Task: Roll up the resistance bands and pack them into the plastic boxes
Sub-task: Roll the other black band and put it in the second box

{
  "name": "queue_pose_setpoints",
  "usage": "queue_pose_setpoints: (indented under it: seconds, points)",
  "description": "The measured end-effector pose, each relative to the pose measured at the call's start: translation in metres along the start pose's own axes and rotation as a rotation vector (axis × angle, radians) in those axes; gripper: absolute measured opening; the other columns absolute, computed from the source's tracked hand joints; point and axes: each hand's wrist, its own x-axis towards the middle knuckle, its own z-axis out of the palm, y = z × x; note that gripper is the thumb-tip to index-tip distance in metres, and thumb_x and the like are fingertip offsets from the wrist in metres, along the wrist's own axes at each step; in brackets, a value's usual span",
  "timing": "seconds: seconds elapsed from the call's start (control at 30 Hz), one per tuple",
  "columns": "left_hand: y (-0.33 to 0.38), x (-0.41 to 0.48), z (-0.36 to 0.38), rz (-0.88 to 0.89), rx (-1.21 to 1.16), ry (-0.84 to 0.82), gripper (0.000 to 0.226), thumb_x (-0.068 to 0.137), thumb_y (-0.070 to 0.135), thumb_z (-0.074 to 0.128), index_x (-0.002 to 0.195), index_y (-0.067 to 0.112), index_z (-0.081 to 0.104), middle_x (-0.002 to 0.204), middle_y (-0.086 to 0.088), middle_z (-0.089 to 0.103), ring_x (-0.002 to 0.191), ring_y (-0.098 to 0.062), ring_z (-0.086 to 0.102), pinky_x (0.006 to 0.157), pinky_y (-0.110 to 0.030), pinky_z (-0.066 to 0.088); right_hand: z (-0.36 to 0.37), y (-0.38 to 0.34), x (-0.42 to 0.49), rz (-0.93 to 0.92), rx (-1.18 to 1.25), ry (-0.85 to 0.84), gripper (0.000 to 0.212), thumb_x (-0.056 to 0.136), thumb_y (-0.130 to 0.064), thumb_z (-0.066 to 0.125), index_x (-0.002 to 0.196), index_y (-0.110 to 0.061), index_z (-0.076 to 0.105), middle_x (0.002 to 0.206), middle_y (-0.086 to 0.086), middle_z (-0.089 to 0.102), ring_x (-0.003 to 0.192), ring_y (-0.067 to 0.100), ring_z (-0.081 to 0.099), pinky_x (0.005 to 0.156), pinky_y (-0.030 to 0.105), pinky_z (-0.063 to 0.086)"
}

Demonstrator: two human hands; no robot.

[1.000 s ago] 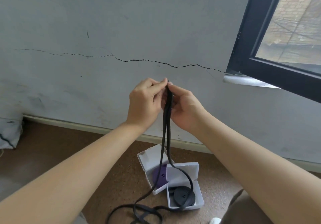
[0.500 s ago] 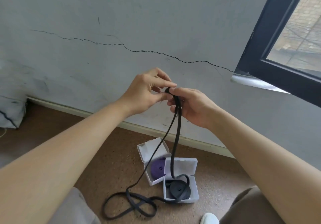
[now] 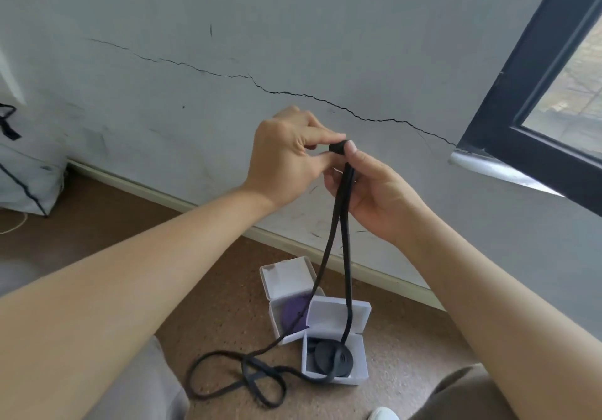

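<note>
1. Left hand (image 3: pixel 286 155): thumb and forefinger pinched the small rolled start of the black band (image 3: pixel 346 240); the other fingers were curled.
2. Right hand (image 3: pixel 374 198): fingers wrapped loosely round the band's two strands just below that roll, thumb tip against it.
3. The band hung as two flat, rubbery strands to the floor (image 3: pixel 234 322), and its slack lay in crossed loops beside the front box (image 3: pixel 335 379).
4. The floor was brown and speckled, like cork. Two white plastic boxes stood open and touching near the skirting board. The rear box (image 3: pixel 286 278) held a purple roll (image 3: pixel 293 312), the front one a black roll (image 3: pixel 332 357).
5. Grey wall (image 3: pixel 325 28) with a long jagged crack; dark window frame (image 3: pixel 521 94) at the right; a pale bag (image 3: pixel 26 185) at the left.
</note>
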Motion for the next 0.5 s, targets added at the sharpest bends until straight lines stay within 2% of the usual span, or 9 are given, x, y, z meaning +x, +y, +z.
queue_pose_setpoints:
  seconds: [0.13,0.23,0.33,0.4,0.47,0.5]
  points:
    - [0.007,-0.004,0.008,0.011,0.069,0.141,0.020,0.077,0.022,0.086,0.096,0.016,0.083,0.077,0.000,0.072,0.073,-0.020,0.065,0.063,-0.033,0.052,0.014,0.001,-0.003,-0.012,0.144,0.050,0.019,0.093,-0.021,0.066,0.085,-0.007,0.077,0.084,0.005,0.071,0.078,0.013,0.069,0.079,0.023,0.059]
    - [0.008,-0.005,0.008,0.016,0.067,0.159,0.018,0.078,0.021,0.085,0.095,0.015,0.083,0.075,-0.002,0.071,0.072,-0.023,0.065,0.062,-0.034,0.052,0.017,0.000,-0.004,-0.047,0.154,0.036,0.018,0.099,-0.018,0.059,0.093,-0.005,0.070,0.082,0.004,0.074,0.077,0.010,0.069,0.081,0.022,0.059]
    - [0.006,-0.006,0.007,0.035,0.048,0.082,0.020,0.078,0.023,0.085,0.095,0.011,0.083,0.076,-0.006,0.070,0.073,-0.024,0.066,0.062,-0.035,0.055,0.007,-0.005,-0.003,-0.088,-0.059,-0.001,0.019,0.100,-0.015,0.056,0.097,-0.001,0.068,0.091,0.007,0.075,0.092,0.016,0.073,0.095,0.027,0.057]
    - [0.005,-0.006,0.004,0.054,0.048,-0.002,0.025,0.076,0.025,0.087,0.095,0.010,0.082,0.078,-0.007,0.070,0.074,-0.022,0.065,0.062,-0.026,0.054,-0.003,-0.009,-0.001,-0.086,-0.180,-0.002,0.019,0.094,-0.017,0.062,0.094,0.001,0.070,0.093,0.010,0.074,0.103,0.023,0.071,0.088,0.027,0.058]
    - [0.001,-0.004,-0.003,0.088,0.027,-0.125,0.030,0.074,0.028,0.089,0.096,0.009,0.082,0.082,-0.005,0.070,0.076,-0.019,0.065,0.064,-0.020,0.053,-0.012,-0.013,0.000,-0.072,-0.285,0.002,0.017,0.092,-0.014,0.065,0.094,0.001,0.071,0.087,0.010,0.072,0.094,0.024,0.070,0.081,0.025,0.059]
    - [-0.001,-0.002,-0.007,0.096,0.001,-0.202,0.031,0.074,0.029,0.089,0.097,0.009,0.082,0.084,-0.004,0.071,0.077,-0.018,0.066,0.066,-0.023,0.055,-0.016,-0.016,-0.001,-0.062,-0.350,-0.008,0.015,0.092,-0.012,0.065,0.093,0.001,0.072,0.083,0.009,0.072,0.085,0.022,0.069,0.078,0.025,0.059]
